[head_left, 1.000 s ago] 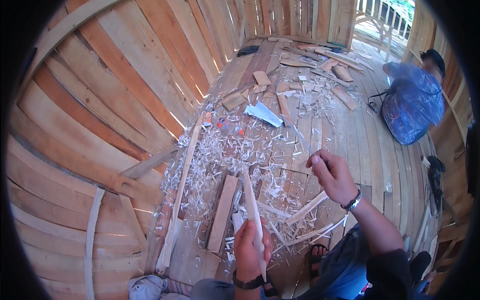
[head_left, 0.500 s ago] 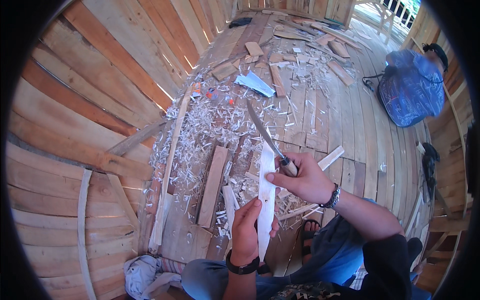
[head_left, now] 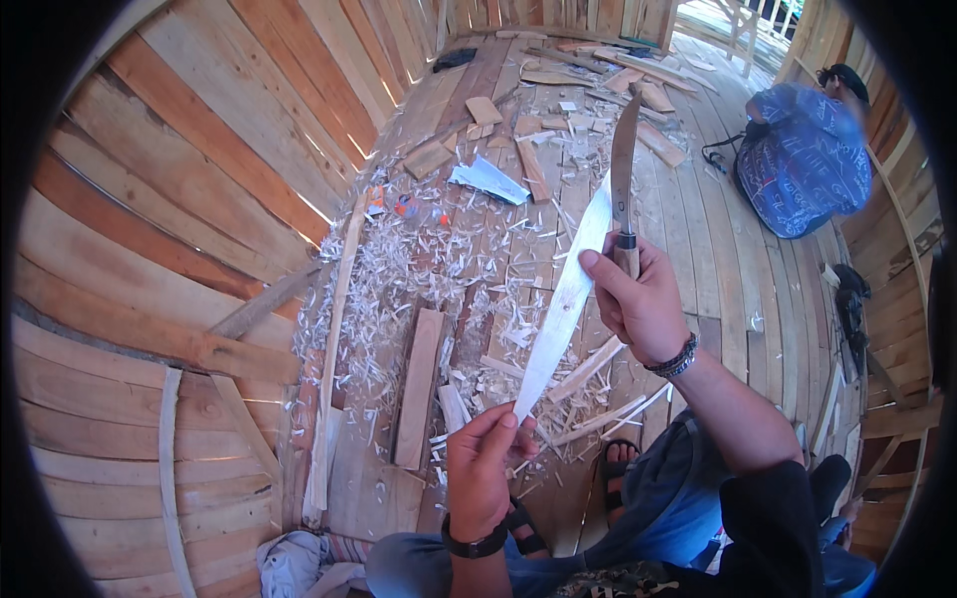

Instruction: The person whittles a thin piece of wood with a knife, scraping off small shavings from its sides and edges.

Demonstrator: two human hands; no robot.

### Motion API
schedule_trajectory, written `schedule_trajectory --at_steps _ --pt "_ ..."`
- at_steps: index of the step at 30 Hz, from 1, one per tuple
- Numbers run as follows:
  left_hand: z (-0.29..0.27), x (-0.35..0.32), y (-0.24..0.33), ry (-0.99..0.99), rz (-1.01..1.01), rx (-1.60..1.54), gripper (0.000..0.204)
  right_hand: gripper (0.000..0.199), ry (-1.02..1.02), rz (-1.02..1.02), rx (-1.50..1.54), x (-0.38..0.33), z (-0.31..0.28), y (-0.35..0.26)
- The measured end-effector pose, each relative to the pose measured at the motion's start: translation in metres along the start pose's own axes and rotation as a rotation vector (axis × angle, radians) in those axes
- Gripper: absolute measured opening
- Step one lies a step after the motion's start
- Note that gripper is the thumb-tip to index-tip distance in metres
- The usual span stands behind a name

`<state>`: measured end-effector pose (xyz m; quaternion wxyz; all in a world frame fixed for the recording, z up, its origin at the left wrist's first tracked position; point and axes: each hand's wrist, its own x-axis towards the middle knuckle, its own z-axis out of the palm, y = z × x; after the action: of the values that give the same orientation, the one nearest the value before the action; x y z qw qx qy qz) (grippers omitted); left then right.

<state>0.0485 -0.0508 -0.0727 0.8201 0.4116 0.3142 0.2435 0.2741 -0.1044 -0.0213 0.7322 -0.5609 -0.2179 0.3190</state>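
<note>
One knife, one pale wooden strip

**Left hand low, right hand high**

The left forearm stood nearly upright, its thumb and fingers drawn together in a pinch. The right forearm slanted up and inward; there the fingers curled into a firm grip, thumb pointing up and to the left. The hands were apart.

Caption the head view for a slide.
Left hand grips a pale wooden strip, right hand holds a knife; shavings litter the floor.
</note>
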Motion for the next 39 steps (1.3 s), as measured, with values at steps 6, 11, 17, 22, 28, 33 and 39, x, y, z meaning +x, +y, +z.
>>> schedule_trajectory --at_steps 6,11,17,22,28,33,39 --pt "-0.001 0.002 -0.004 0.016 0.005 0.092 0.023 0.022 0.04 -0.007 -0.057 0.0 0.0 0.001" --pt "0.005 0.001 -0.001 0.028 0.057 0.169 0.017 0.022 -0.063 -0.004 -0.18 -0.005 0.0 0.005" --pt "0.009 -0.001 -0.003 -0.052 0.048 0.259 0.015 0.026 -0.313 -0.15 -0.404 -0.016 0.01 0.019" --pt "0.006 0.001 -0.006 -0.133 0.142 0.504 0.021 0.029 -0.491 -0.036 -0.459 -0.021 0.011 0.02" --pt "0.005 0.005 -0.001 0.138 0.375 0.147 0.038 0.028 -0.674 -0.038 -0.631 -0.024 0.009 0.015" --pt "0.001 0.006 0.001 0.134 0.395 0.054 0.027 0.026 -0.692 -0.1 -0.679 -0.023 0.007 0.016" --pt "0.01 0.001 0.005 0.072 0.402 0.037 0.023 0.024 -0.765 -0.116 -0.689 -0.021 0.008 0.014"
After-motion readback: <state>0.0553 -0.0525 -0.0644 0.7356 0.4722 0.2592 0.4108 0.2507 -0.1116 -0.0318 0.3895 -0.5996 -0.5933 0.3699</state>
